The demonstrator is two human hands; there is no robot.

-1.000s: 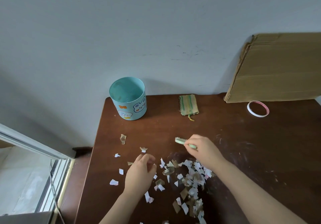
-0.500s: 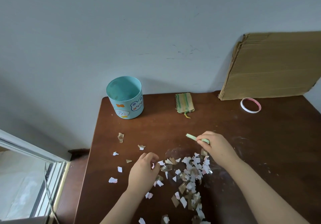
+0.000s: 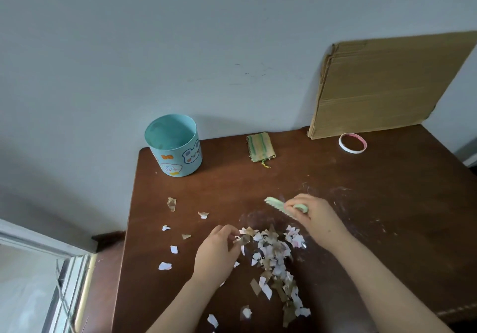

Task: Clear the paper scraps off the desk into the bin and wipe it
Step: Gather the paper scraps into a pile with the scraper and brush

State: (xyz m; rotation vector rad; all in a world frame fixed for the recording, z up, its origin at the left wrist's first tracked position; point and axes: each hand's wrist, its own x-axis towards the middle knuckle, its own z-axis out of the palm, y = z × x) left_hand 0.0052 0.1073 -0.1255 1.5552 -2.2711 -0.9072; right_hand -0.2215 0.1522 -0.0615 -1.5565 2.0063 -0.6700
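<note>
Head view: left hand (image 3: pixel 219 252) is curling its fingers and pinching at the left edge of the pile of white and brown paper scraps (image 3: pixel 273 252), which is lying near-centre on the dark brown wooden desk (image 3: pixel 361 229), loose bits lying further left. Right hand (image 3: pixel 313 216) is gripping a pale green toothed plastic scraper (image 3: pixel 278 206), fingers wrapped round it, just beyond the pile's far right side. Light blue round bin (image 3: pixel 175 149) with bear stickers is standing at the far left corner, well apart from the pile; folded green-striped cloth (image 3: pixel 260 146), white tape ring (image 3: pixel 352 143) and brown cardboard sheet (image 3: pixel 387 84) are sitting along the far edge.
</note>
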